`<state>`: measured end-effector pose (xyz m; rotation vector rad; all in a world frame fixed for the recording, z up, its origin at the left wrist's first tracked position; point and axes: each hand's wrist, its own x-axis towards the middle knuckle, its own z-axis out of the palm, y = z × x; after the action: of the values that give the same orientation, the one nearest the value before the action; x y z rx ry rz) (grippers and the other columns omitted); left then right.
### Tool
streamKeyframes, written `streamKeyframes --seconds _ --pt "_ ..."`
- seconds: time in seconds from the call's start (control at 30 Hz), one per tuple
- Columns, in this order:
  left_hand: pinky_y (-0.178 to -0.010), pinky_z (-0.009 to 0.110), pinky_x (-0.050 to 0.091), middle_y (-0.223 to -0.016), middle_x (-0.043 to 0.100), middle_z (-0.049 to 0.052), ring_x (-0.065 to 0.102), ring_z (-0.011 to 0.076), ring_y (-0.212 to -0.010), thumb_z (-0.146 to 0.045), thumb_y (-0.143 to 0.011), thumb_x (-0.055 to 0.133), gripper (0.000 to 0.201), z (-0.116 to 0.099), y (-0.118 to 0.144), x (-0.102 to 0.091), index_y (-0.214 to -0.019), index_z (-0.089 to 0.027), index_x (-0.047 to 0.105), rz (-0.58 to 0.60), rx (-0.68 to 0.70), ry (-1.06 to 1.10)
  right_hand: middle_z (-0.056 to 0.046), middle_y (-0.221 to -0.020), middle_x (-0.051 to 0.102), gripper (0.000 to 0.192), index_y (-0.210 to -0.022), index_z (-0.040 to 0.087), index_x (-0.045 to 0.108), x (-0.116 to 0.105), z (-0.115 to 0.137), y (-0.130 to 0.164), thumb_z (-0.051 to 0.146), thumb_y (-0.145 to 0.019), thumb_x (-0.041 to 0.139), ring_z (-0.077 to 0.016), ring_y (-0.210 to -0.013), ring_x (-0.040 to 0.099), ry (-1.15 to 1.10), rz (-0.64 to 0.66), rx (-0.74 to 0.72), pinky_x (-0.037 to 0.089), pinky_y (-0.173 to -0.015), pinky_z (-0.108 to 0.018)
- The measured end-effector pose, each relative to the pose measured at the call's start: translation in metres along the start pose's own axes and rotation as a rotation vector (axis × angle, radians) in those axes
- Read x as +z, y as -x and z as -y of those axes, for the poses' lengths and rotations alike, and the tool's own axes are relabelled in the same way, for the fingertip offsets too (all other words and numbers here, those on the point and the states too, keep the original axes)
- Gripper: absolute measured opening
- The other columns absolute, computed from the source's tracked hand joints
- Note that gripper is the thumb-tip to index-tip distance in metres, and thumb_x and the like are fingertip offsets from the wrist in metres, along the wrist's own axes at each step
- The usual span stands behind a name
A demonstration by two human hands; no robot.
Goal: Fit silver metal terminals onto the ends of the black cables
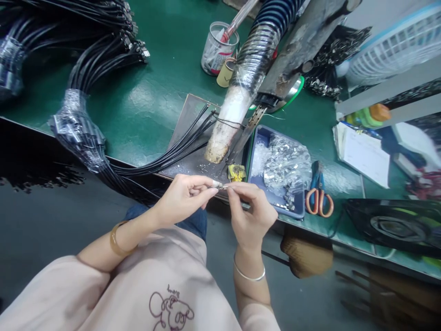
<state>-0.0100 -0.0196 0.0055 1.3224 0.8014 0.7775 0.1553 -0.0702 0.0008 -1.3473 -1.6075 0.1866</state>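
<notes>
- The left hand [182, 197] pinches the end of a thin black cable [172, 154] between thumb and fingers, so its fingers are closed on the cable end, just in front of the blue tray [257, 138].
- The right hand [250, 209] meets it fingertip to fingertip, its fingers closed on a small metal connector [219, 185] that sits at the cable end; how far the two parts are joined is too small to tell.
- The cable runs back from the hands to a fan of black cables lying on a grey plate [189, 119], left of the blue tray.
- The blue tray holds a heap of shiny metal shells [285, 161] and lies at the near edge of the green bench [151, 96].
- A small yellow part [236, 172] rests just left of the tray, touching its corner or nearly so.
- Orange-handled scissors [319, 195] lie just right of the tray.
- A wrapped hose [241, 87] slopes down to the plate, ending left of the tray.
- A clear cup [217, 50] stands well behind the tray.
- Bundled black cables [79, 128] wrapped in film lie far left of the tray.
</notes>
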Motion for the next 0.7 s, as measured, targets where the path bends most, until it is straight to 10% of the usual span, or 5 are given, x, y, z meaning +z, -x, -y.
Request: streamKeyframes --seconds 0.2,0.4,0.7 --pt "-0.048 0.022 0.02 -0.054 0.032 -0.007 0.026 0.0065 -0.051 -0.03 -0.084 0.06 0.022 0.003 -0.006 0.005 -0.076 -0.011 0.067 -0.097 -0.004 0.04 0.007 -0.066 0.068 0.015 -0.11 0.022 0.065 -0.001 0.005 0.006 0.018 -0.095 0.063 -0.0076 -0.04 0.059 -0.066 -0.322 0.022 0.048 -0.041 -0.017" --pt "-0.05 0.022 0.022 -0.055 0.028 -0.007 0.027 0.0071 -0.052 -0.028 -0.084 0.058 0.018 0.003 -0.011 0.006 -0.071 -0.014 0.06 -0.136 0.023 -0.018 -0.001 -0.087 0.079 0.018 -0.103 0.021 0.065 0.005 0.001 0.011 0.01 -0.09 0.069 -0.0184 -0.082 0.079 0.086 -0.229 0.003 0.065 -0.074 -0.028" --pt "-0.051 0.022 0.021 -0.056 0.026 -0.008 0.023 0.0072 -0.053 -0.022 -0.084 0.054 0.014 0.004 -0.016 0.008 -0.071 -0.016 0.055 -0.166 0.042 -0.091 -0.004 -0.095 0.078 0.016 -0.1 0.021 0.067 0.014 -0.002 0.002 0.01 -0.089 0.07 -0.0172 -0.086 0.077 0.175 -0.165 -0.168 0.065 -0.078 -0.029"
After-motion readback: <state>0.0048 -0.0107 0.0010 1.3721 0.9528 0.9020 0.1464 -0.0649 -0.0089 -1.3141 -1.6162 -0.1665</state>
